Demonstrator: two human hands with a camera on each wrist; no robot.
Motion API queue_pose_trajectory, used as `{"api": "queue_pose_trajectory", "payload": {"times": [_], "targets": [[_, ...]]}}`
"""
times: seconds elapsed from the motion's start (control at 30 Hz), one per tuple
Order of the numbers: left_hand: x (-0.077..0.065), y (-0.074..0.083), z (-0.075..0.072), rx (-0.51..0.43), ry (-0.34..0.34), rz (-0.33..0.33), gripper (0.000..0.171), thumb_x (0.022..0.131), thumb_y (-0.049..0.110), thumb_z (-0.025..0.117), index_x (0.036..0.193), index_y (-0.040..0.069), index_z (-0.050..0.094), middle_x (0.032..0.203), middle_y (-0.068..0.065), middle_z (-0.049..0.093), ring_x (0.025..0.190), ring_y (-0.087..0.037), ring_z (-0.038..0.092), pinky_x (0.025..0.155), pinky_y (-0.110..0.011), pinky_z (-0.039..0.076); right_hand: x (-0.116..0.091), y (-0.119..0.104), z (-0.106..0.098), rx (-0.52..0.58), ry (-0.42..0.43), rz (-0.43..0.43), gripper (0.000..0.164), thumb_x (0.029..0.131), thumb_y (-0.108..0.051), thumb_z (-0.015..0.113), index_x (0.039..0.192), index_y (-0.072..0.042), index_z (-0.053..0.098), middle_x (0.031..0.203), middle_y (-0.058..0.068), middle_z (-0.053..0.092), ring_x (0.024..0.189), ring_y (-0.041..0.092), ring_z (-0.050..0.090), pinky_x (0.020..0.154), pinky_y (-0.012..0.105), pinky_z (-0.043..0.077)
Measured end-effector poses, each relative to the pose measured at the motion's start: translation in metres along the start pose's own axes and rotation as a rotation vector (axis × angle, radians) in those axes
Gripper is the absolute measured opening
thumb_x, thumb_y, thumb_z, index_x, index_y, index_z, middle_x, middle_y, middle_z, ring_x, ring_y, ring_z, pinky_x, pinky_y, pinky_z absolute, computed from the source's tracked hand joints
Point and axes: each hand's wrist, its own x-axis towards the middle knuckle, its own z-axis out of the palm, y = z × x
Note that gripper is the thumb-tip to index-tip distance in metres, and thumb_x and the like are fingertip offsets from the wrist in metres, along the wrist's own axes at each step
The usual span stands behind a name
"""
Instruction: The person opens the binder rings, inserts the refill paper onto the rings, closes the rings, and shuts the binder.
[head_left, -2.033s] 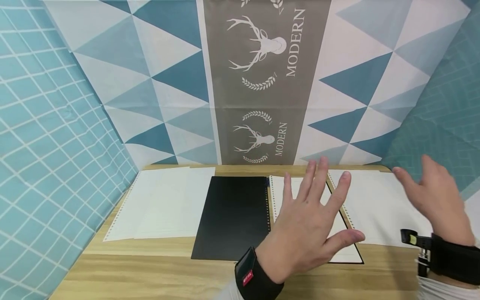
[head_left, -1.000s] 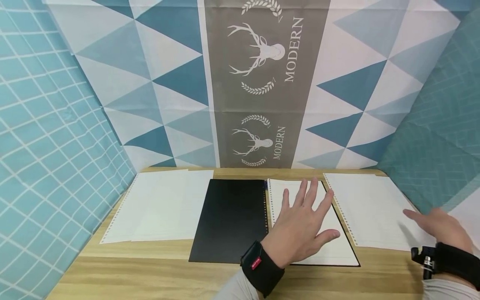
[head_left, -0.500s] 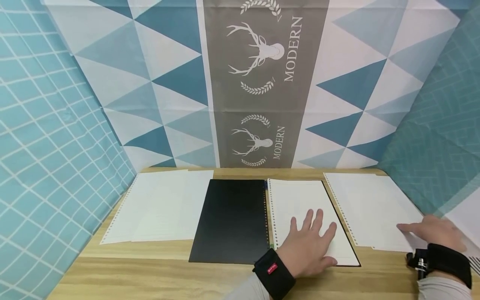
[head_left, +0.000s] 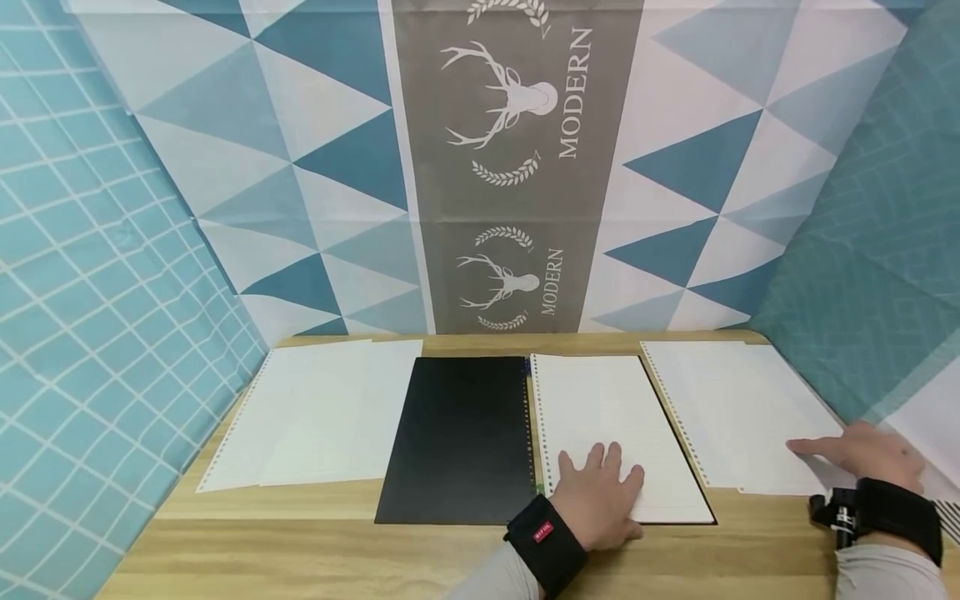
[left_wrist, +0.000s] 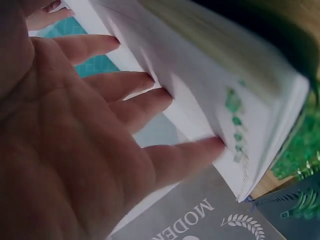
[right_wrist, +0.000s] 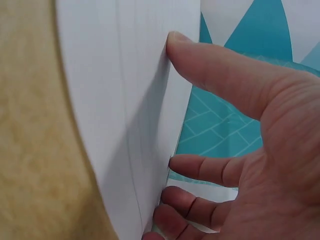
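Note:
An opened loose-leaf binder lies on the wooden table, its black cover [head_left: 453, 442] to the left and white lined, punched pages [head_left: 600, 400] to the right. My left hand [head_left: 596, 504] rests on the near part of these pages, fingers spread; in the left wrist view the fingertips [left_wrist: 215, 145] touch the paper. Further right lie loose punched sheets [head_left: 727, 408]. At their near right edge is my right hand [head_left: 873, 454]. The right wrist view has its thumb [right_wrist: 220, 67] on the top sheet and the other fingertips against the sheets' edge, with no clear grip.
More loose sheets [head_left: 315, 417] overlap on the table's left side. Coloured binder rings [head_left: 539, 479] show along the spine. Bare wood [head_left: 315, 550] runs along the front of the table. A patterned cloth wall [head_left: 517, 167] stands behind, with cloth at both sides.
My left hand has come down onto the binder pages and slid toward me. My right hand has lowered to the edge of the right-hand sheets. The head view has shifted slightly.

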Motion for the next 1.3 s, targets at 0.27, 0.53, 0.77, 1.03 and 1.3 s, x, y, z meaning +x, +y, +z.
{"api": "queue_pose_trajectory", "payload": {"times": [0.27,0.53,0.77,1.03,1.3], "targets": [[-0.003,0.004,-0.001,-0.059,-0.037,-0.183,0.068,0.081,0.067,0.062,0.142,0.043,0.044,0.151,-0.006,0.041,0.136,-0.038,0.037,0.084,-0.073,0.044,0.001,-0.003,0.000,0.048,0.000,0.023,0.119,0.073,-0.053,0.075,0.135,0.027,0.012,0.132,0.058,0.008,0.128,0.069,0.008,0.103,0.073,0.024],[-0.002,0.001,-0.002,-0.034,-0.033,-0.163,0.067,0.082,0.068,0.059,0.142,0.044,0.043,0.151,-0.005,0.041,0.135,-0.037,0.038,0.083,-0.070,0.047,0.002,0.002,-0.002,0.025,-0.009,-0.131,0.106,0.076,-0.046,0.073,0.125,0.034,0.023,0.120,0.051,0.033,0.113,0.061,0.039,0.098,0.062,0.040],[0.002,-0.005,0.003,-0.014,-0.035,-0.133,0.068,0.084,0.070,0.054,0.145,0.044,0.039,0.153,-0.005,0.038,0.138,-0.035,0.035,0.087,-0.070,0.045,0.003,-0.003,-0.001,0.110,-0.037,-0.170,0.100,0.081,-0.031,0.069,0.124,0.036,0.010,0.118,0.055,0.027,0.111,0.065,0.036,0.098,0.066,0.037],[0.006,-0.012,0.006,-0.005,-0.046,-0.118,0.070,0.086,0.071,0.049,0.148,0.041,0.036,0.157,-0.004,0.034,0.141,-0.035,0.031,0.092,-0.071,0.041,0.000,-0.005,-0.005,0.188,0.057,-0.224,0.096,0.085,-0.027,0.063,0.124,0.037,0.003,0.116,0.062,0.024,0.107,0.069,0.033,0.091,0.069,0.038],[0.007,-0.014,0.006,0.019,-0.050,-0.123,0.071,0.088,0.073,0.043,0.150,0.040,0.033,0.158,-0.004,0.032,0.142,-0.034,0.028,0.095,-0.071,0.039,-0.009,-0.011,-0.016,0.153,0.287,-0.426,0.049,0.093,-0.014,0.049,0.116,0.029,0.040,0.113,0.052,0.045,0.096,0.064,0.046,0.078,0.066,0.043]]}}
